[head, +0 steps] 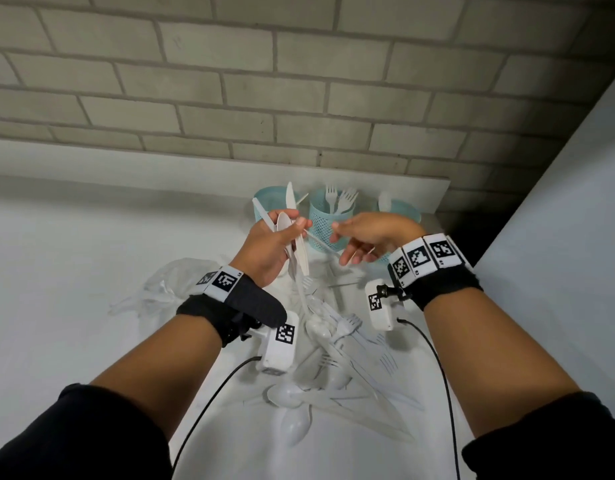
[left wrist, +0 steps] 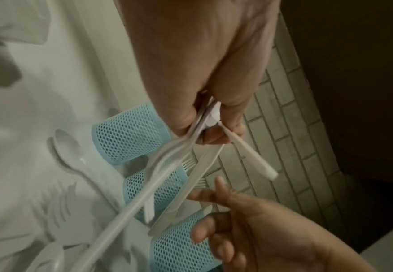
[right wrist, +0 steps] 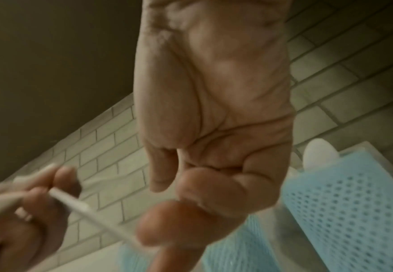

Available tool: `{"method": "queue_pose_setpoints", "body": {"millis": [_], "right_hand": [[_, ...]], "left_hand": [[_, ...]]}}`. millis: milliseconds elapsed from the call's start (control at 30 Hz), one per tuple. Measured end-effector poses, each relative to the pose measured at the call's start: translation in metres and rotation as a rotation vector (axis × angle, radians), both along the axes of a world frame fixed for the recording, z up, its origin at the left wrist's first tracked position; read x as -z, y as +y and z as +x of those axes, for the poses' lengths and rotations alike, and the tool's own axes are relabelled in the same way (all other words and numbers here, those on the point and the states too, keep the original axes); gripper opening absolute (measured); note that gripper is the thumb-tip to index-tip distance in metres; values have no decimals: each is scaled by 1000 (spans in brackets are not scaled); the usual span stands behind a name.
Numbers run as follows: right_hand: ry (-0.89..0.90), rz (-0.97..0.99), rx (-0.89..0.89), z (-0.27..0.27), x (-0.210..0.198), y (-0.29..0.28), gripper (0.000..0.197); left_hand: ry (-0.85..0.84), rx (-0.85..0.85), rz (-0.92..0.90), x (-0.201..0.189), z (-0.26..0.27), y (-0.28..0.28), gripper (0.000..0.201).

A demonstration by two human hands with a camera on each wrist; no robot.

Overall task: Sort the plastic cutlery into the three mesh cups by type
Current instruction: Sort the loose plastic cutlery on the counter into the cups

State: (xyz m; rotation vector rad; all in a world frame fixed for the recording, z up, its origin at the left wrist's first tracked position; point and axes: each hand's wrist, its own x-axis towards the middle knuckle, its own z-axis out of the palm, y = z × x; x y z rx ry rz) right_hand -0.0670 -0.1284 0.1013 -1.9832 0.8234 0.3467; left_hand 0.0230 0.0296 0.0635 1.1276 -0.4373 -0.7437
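your left hand (head: pixel 268 245) grips a bunch of white cutlery (head: pixel 295 244) in front of the three mesh cups (head: pixel 325 220).
your right hand (head: pixel 364 237) is just beside it, fingers loosely apart, holding nothing. the cups stand at the far edge of the table (head: pixel 74 289); the loose cutlery pile (head: pixel 337 348) lies near you.

cups: three mesh cups (head: pixel 328 220) in a row at the worktop's (head: pixel 91 271) back, against the wall (head: pixel 299 81)
pile: loose cutlery (head: pixel 333 341) before them
bag: plastic bag (head: pixel 167 282) left of pile
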Motion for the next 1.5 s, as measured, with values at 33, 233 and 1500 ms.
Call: {"method": "queue_pose_setpoints", "body": {"millis": [33, 233, 1500], "right_hand": [[20, 35, 47, 0, 6, 5, 34], [-202, 326, 419, 2, 36, 26, 17], [-942, -125, 539, 84, -23, 6, 13]], "left_hand": [[-14, 1, -3, -2, -2, 1, 13], [-92, 71, 37, 2, -13, 7, 15], [183, -92, 25, 22, 31, 0, 26]]}}
